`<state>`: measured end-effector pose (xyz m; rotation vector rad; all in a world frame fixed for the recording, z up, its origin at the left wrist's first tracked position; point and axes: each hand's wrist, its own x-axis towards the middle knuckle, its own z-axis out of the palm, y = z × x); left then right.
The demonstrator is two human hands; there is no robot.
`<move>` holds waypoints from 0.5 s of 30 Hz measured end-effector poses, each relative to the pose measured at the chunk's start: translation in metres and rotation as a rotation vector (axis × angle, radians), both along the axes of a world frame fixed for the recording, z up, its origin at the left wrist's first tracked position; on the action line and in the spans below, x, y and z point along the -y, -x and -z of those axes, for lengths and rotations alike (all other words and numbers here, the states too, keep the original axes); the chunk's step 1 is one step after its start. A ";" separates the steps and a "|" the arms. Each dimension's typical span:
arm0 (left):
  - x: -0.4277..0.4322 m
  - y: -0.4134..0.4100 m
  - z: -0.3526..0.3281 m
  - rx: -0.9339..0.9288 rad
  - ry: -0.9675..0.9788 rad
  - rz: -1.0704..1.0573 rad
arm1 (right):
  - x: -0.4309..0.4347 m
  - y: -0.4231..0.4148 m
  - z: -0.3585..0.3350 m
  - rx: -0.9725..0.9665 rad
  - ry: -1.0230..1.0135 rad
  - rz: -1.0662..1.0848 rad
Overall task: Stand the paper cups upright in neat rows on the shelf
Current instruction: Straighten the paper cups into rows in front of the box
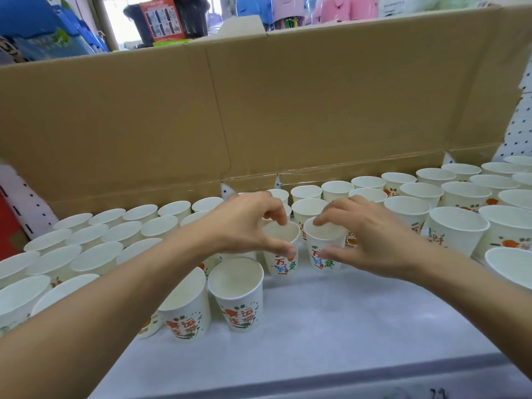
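Several white printed paper cups stand upright in rows on the grey shelf (pixel 331 318). My left hand (pixel 244 226) pinches the rim of one cup (pixel 283 262) between thumb and fingers. Just to its right, my right hand (pixel 365 240) pinches the rim of a second cup (pixel 321 259) the same way. Both cups are upright, side by side at the middle of the shelf, and whether their bases touch the shelf I cannot tell. Two more cups (pixel 240 298) (pixel 185 312) stand in front, on the left.
A tall brown cardboard sheet (pixel 259 110) lines the back of the shelf. Rows of cups fill the left (pixel 86 251) and the right (pixel 457 226) sides. White pegboard panels (pixel 518 133) flank the shelf. The shelf's front edge (pixel 316 381) runs below.
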<state>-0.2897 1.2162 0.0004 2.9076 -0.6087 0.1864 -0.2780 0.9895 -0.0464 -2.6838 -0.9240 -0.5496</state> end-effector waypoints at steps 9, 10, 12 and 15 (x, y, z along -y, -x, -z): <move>-0.007 -0.008 0.016 0.108 -0.080 -0.115 | -0.009 -0.003 -0.001 -0.044 -0.012 0.183; -0.007 -0.007 0.016 0.110 -0.073 -0.117 | -0.010 -0.002 -0.001 -0.057 -0.014 0.187; -0.007 -0.006 0.016 0.103 -0.053 -0.123 | -0.011 -0.003 0.000 -0.076 -0.019 0.193; -0.007 -0.007 0.017 0.079 -0.041 -0.123 | -0.012 -0.005 0.001 -0.091 -0.051 0.201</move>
